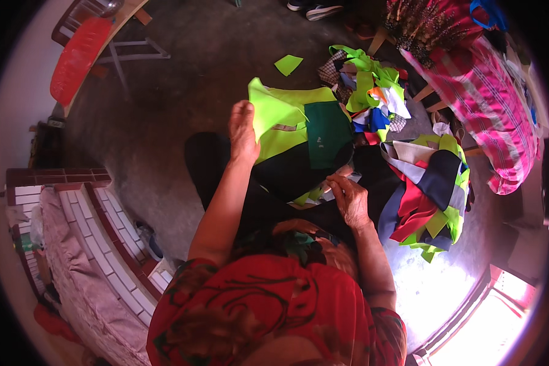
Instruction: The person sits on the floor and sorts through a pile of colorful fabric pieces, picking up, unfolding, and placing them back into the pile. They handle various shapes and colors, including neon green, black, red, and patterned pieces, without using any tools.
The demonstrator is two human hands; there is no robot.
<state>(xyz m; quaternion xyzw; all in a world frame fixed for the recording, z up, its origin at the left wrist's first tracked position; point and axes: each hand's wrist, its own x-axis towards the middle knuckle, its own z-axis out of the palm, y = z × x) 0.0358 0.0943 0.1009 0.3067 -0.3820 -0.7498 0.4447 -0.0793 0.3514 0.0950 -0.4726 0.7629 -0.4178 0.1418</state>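
Note:
A patchwork cloth (283, 146) of neon yellow-green, dark green and black pieces spreads over my lap. At its left side my left hand (244, 135) is closed on the neon yellow-green fabric, thumb upward, lifting that corner. My right hand (351, 200) is at the lower right edge of the cloth, with thumb and fingers pinched together. Whatever lies between those fingertips is too small to make out. The dark green patch (328, 135) sits between the two hands, with small pale marks on it. Light and yellow-green scraps (314, 196) show under the black edge.
To my right lies a heap of red, grey, navy and neon scraps (424, 192). Farther off is another mixed scrap pile (372, 91), with a single neon scrap (288, 64) on the floor. Pink plaid cloth (476, 104) drapes at the right; a white-brick structure (97, 235) stands left.

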